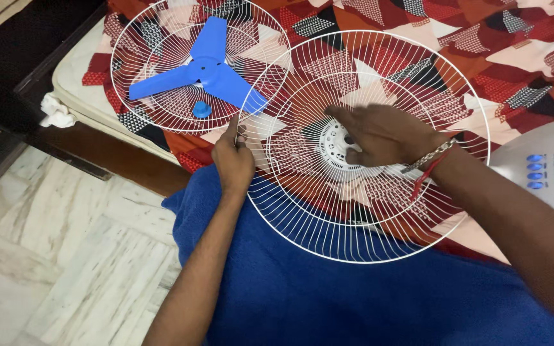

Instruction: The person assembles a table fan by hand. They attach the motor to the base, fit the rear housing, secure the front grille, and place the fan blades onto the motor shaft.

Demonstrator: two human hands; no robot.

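Fingers of left hand (233, 160) pinch near rim of white fan guard (302, 211); right hand (383, 133) rests loosely curled on guard's hub (nearer centre). Guard lies flat, overlapping blue cloth (328, 301).

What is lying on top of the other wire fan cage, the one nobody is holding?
A blue three-bladed fan blade lies on that wire cage, with a small blue round cap beside it. The patterned bedsheet shows through the wires; the blade hides the cage's centre.
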